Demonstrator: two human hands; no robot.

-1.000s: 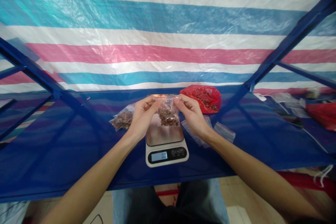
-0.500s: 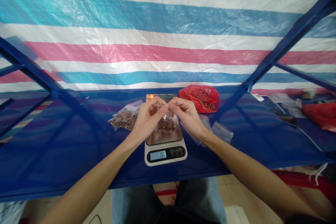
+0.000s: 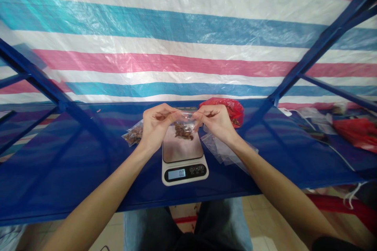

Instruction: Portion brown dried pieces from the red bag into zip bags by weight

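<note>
A small clear plastic bag (image 3: pixel 184 130) with brown dried pieces in its bottom hangs above the kitchen scale (image 3: pixel 183 152). My left hand (image 3: pixel 159 123) pinches the bag's top edge on the left, and my right hand (image 3: pixel 214 121) pinches it on the right. The scale's display reads 0.0. Left of my left hand lies a filled clear bag (image 3: pixel 134 134) of similar brown pieces. Flat clear bags (image 3: pixel 220 150) are spread under and beside my right wrist. Behind my right hand sits an open red plastic bag (image 3: pixel 235 110) holding more brown pieces, partly hidden.
The blue table (image 3: pixel 73 164) ends at a front edge above my knees. Blue metal bars (image 3: pixel 309 55) slant up on both sides, before a striped plastic sheet (image 3: pixel 165 19). At the far right lie another red bag (image 3: pixel 357 131) and a white cable (image 3: pixel 338 147).
My hands have moved apart, from close together at the bag's top to its two sides, raising it slightly and stretching its upper edge. The display stays at 0.0.
</note>
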